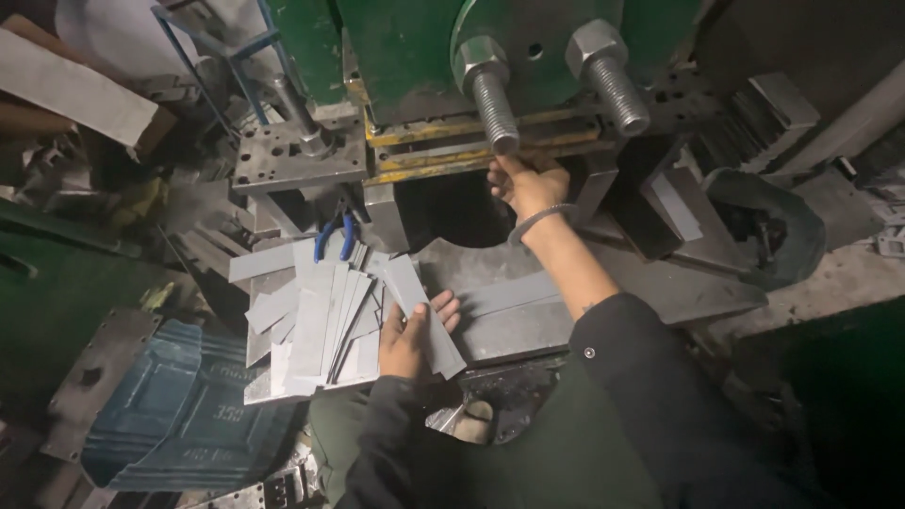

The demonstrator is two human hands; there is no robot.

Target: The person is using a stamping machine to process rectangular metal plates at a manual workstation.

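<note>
left hand (407,335) flat on strips (320,316), right hand (528,184) outstretched

I'm seeing the grey steel press bed (528,325) carrying a fanned heap of flat metal strips (320,320), blue-handled pliers (337,236) lying just behind them.

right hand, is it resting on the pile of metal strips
No, the right hand reaches up into the green press opening, while the left hand lies on the metal strips.
</note>
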